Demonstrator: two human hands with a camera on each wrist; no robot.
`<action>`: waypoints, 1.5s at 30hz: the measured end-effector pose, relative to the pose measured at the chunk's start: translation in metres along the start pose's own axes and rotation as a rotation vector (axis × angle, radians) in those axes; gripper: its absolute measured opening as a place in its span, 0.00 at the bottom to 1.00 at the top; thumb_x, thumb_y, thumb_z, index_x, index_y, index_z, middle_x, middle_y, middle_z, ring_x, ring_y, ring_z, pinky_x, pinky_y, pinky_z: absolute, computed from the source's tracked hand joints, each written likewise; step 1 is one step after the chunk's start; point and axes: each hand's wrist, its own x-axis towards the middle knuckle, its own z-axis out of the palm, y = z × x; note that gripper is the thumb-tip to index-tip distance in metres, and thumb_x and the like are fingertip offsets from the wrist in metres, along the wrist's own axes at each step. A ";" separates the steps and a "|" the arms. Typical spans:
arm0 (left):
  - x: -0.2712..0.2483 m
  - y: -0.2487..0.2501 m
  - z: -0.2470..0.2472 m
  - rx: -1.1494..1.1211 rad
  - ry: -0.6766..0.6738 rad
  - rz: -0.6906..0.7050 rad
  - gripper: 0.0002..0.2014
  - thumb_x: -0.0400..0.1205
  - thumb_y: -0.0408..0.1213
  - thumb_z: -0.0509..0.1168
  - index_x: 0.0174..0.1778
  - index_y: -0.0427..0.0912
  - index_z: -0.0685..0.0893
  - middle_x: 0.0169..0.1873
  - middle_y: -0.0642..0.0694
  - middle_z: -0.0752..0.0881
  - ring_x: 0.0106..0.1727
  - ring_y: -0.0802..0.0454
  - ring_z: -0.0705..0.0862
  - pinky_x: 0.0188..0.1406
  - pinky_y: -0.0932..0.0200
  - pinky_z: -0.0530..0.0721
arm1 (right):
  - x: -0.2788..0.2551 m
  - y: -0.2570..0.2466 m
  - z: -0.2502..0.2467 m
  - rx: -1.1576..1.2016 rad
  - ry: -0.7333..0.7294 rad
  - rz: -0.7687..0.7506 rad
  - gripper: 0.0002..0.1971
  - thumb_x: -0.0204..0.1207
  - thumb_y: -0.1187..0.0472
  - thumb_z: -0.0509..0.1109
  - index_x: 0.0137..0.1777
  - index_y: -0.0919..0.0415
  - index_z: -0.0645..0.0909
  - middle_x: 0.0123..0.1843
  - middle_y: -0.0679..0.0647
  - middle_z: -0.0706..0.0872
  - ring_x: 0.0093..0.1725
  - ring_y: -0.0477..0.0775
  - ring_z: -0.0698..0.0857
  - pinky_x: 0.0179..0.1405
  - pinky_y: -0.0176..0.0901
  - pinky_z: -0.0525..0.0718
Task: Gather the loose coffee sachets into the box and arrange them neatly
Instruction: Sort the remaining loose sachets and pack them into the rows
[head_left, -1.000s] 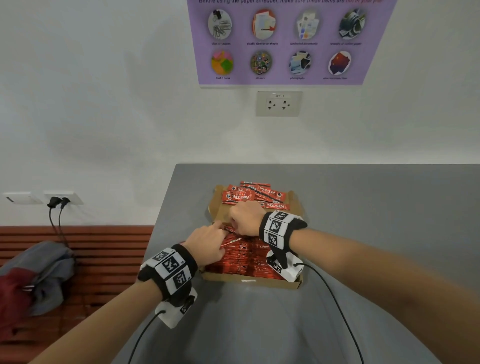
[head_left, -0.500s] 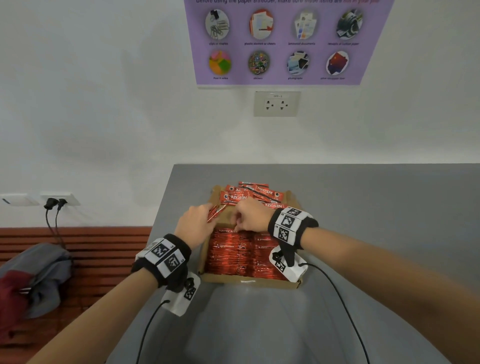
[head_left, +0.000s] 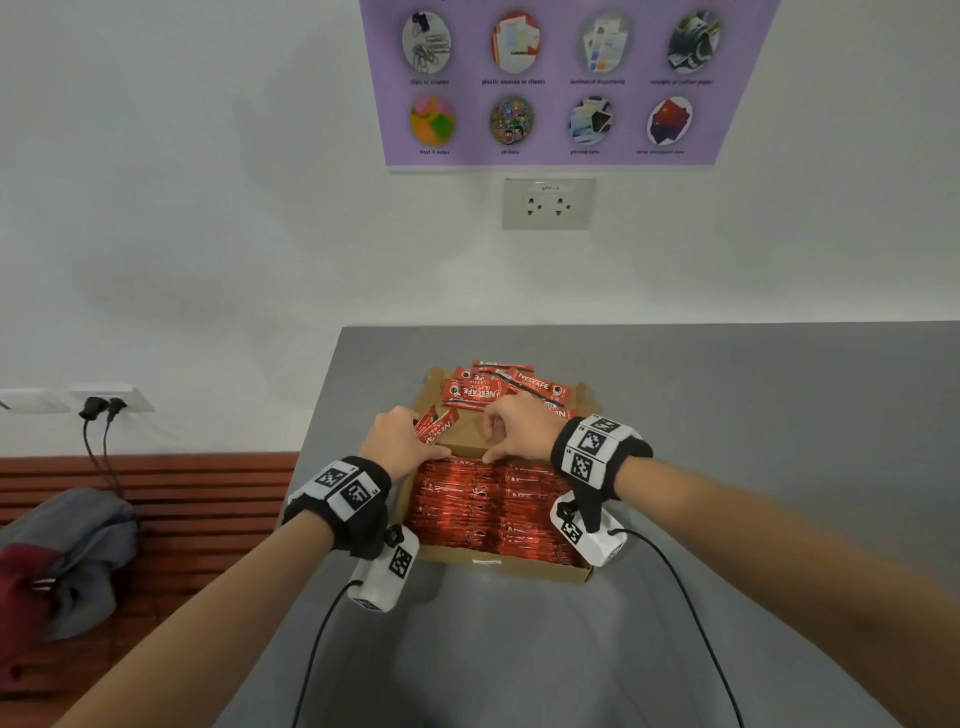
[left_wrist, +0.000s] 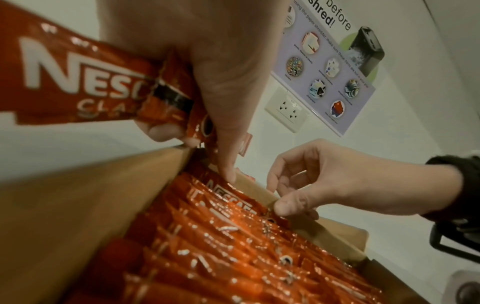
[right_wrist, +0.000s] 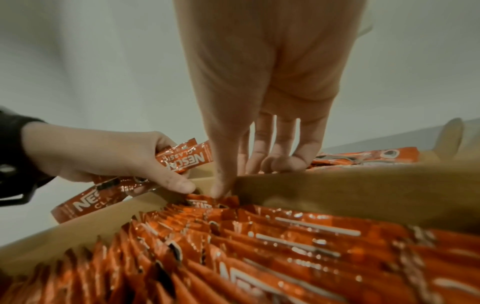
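Observation:
An open cardboard box (head_left: 498, 565) on the grey table holds rows of red coffee sachets (head_left: 493, 504) standing on edge. My left hand (head_left: 415, 431) grips a few sachets (head_left: 440, 423) at the box's far left corner, and its thumb touches the last packed sachet (left_wrist: 228, 186). My right hand (head_left: 491, 441) pinches the box's far cardboard wall (right_wrist: 337, 195), thumb inside and fingers (right_wrist: 281, 160) behind it. Several loose sachets (head_left: 498, 387) lie in a heap beyond that wall.
The table (head_left: 753, 441) ends just left of the box and runs on to the right. Below on the left is a wooden bench (head_left: 182, 499) with bundled clothing (head_left: 67, 545). A wall socket (head_left: 548, 203) and a purple poster (head_left: 561, 78) are on the wall behind.
My left hand rose off the packed rows with a few sachets and went to the far left corner. My right hand shifted slightly right along the far wall.

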 end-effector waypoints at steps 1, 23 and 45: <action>0.000 0.001 0.001 0.005 0.006 -0.008 0.12 0.70 0.41 0.78 0.35 0.42 0.80 0.38 0.46 0.86 0.39 0.50 0.85 0.40 0.58 0.83 | 0.001 -0.001 0.001 -0.020 -0.007 -0.001 0.15 0.65 0.57 0.80 0.46 0.62 0.81 0.37 0.45 0.79 0.41 0.47 0.78 0.34 0.32 0.72; -0.001 0.009 0.000 0.061 -0.013 -0.068 0.15 0.72 0.39 0.76 0.44 0.39 0.77 0.50 0.39 0.87 0.49 0.44 0.86 0.41 0.60 0.80 | 0.000 0.002 -0.003 -0.102 -0.087 0.060 0.21 0.65 0.59 0.81 0.54 0.63 0.78 0.55 0.57 0.83 0.54 0.56 0.81 0.43 0.40 0.73; -0.036 0.020 0.019 0.566 0.043 0.297 0.08 0.81 0.40 0.64 0.48 0.39 0.81 0.48 0.43 0.86 0.48 0.43 0.86 0.47 0.52 0.85 | -0.068 0.035 0.001 -0.163 0.001 -0.043 0.10 0.77 0.66 0.68 0.54 0.64 0.87 0.54 0.56 0.89 0.53 0.53 0.86 0.59 0.44 0.82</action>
